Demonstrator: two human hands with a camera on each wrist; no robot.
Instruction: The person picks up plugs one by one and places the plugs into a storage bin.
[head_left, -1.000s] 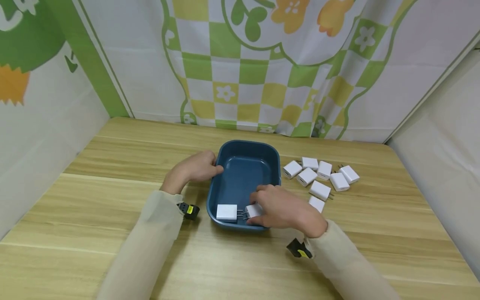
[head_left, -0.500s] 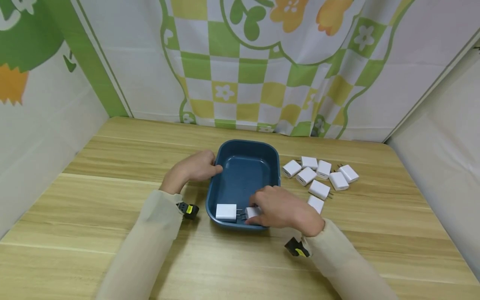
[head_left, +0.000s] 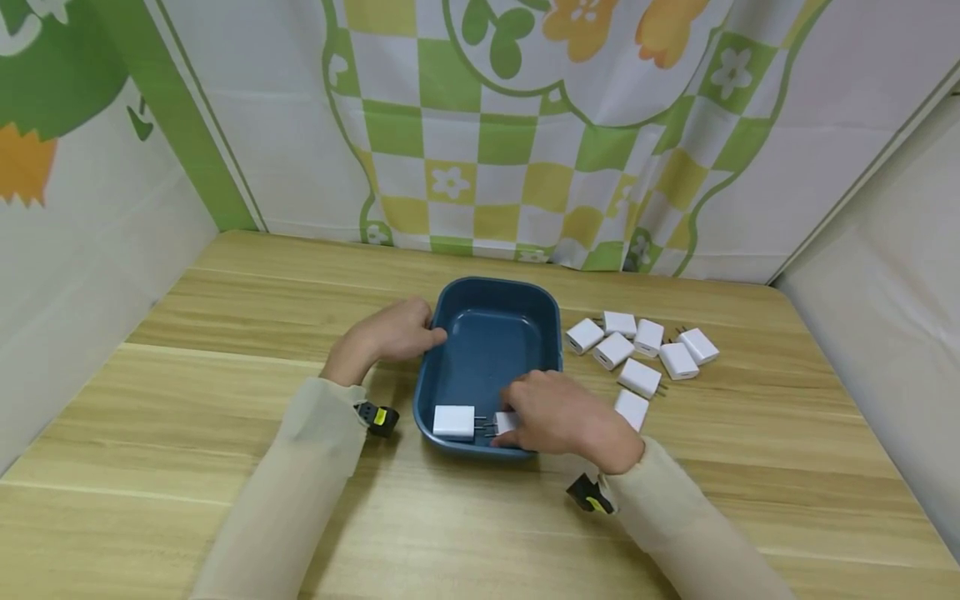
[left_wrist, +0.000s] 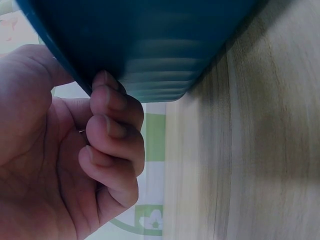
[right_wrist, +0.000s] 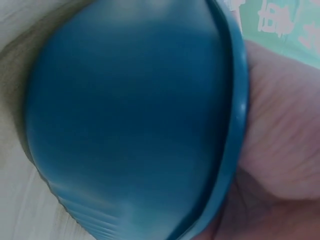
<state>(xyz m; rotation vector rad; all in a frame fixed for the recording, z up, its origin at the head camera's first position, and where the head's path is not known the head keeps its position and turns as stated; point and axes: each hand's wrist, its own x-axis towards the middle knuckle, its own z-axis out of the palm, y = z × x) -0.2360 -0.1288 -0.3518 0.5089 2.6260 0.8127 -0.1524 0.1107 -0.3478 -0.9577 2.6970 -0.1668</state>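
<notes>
We've got the held charger just below centre of the frame, inside the blue tray, at its lower right corner. Its prongs face those of the lying charger at the tray's lower left; can't tell if they touch.

Grip: right hand pinches the held charger, partly covering it; the wrist view shows mostly tray wall, so exact finger contact is unclear. Left hand pinches the tray's left rim, thumb over the lip, fingers curled outside.

Handling, our read: chargers are light, stiff, smooth plastic, probably a bit slippery. Prongs look like the weak spot, could snag or bend; we'd take the flat body sides, prongs free. Tray looks light and rigid, likely to slide on the table if nudged; the rim is the best hold. Eight loose chargers sit right of centre, some bunched close, prongs at mixed angles. Same hold for those.
</notes>
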